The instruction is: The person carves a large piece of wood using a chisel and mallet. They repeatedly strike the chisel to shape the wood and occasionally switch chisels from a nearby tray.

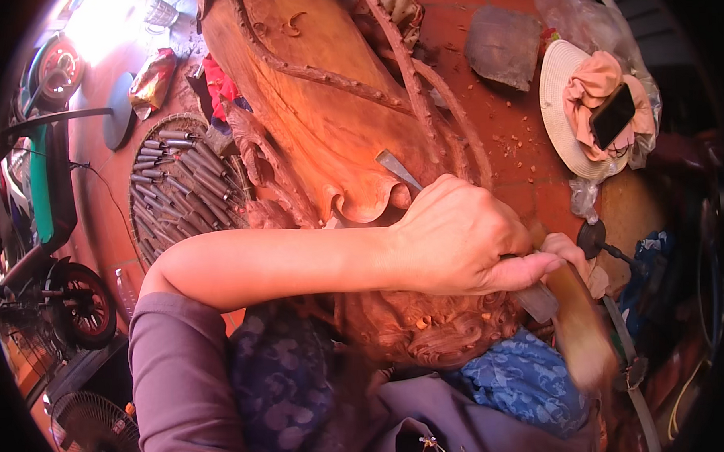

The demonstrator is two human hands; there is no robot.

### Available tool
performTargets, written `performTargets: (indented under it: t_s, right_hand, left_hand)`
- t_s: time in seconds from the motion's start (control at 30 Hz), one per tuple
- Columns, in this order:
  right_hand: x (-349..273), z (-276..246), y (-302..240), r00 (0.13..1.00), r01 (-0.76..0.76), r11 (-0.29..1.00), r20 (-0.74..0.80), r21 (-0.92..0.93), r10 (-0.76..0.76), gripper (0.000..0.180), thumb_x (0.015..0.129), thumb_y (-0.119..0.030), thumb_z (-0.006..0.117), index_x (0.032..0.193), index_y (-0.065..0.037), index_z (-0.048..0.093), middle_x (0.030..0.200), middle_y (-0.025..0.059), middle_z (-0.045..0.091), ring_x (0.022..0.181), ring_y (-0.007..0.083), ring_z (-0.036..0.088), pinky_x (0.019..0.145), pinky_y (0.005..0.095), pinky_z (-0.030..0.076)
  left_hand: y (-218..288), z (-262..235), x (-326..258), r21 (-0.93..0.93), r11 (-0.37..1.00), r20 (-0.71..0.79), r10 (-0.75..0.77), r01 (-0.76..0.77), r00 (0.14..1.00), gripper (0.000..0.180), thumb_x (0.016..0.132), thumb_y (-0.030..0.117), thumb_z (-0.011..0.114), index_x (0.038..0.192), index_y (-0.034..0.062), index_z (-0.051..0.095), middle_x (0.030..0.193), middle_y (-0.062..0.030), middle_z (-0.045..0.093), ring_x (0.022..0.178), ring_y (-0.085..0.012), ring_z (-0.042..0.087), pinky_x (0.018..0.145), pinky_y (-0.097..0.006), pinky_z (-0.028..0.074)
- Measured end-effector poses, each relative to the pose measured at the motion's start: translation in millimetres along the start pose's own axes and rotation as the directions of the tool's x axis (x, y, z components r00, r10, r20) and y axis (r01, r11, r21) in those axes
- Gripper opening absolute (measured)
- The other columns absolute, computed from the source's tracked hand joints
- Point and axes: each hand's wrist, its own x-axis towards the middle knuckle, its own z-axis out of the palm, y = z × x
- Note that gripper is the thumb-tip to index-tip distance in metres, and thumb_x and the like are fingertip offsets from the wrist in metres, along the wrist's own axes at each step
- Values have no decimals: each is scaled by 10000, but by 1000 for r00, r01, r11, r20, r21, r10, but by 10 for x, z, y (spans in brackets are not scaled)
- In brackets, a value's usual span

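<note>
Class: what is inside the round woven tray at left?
Many slim, dark tools lie heaped in the tray. Anything beneath them is hidden; the left forearm covers part of the near rim.

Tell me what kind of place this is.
It looks like a wood-carving workshop: a large carved wooden piece lies in front of the person, a round basket holds many chisel-like tools, and chips are scattered on the floor.

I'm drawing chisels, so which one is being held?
The chisel in the left hand; the other chisels lie bunched together in the basket.
</note>
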Motion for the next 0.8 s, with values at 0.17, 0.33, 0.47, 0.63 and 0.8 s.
performTargets:
  t_s: [0.17,0.33,0.47,0.63,0.8]
  right_hand:
    - [87,-62,-59,973,202,925,-169,323,-154,368,672,91,749,857,-63,470,722,86,509,614,222,546,551,343,419]
    - [216,13,-97,994,102,975,-30,-197,-110,313,774,65,714,938,-60,478,697,88,534,585,236,539,567,367,454]
    - [221,117,-134,924,300,902,-331,310,-193,324,704,29,774,849,-60,498,661,88,521,560,260,540,537,365,439]
    - [246,-25,-48,973,187,982,-136,6,-184,335,737,32,762,899,-58,483,690,87,536,573,247,546,553,369,452]
    - [337,96,-30,958,230,973,-171,-26,-231,302,757,16,756,862,-50,480,682,83,545,587,245,568,545,367,454]
  left_hand:
    - [-18,-8,20,-17,1000,23,24,-23,999,460,939,373,669,607,73,561,577,-77,537,509,-310,576,431,-420,421]
    - [-52,-18,-34,42,999,32,25,-26,999,391,931,373,679,674,81,641,584,-74,557,513,-300,588,439,-412,439]
    - [-35,-41,-13,53,998,50,31,-34,998,357,925,364,686,706,82,674,600,-71,581,522,-297,598,449,-406,455]
    - [-60,-56,-3,33,999,29,23,-24,999,355,918,351,694,694,76,668,603,-73,583,535,-296,605,460,-405,461]
    - [-49,-88,-42,63,998,50,18,-22,999,363,916,346,696,681,72,656,601,-70,582,542,-296,608,469,-408,461]
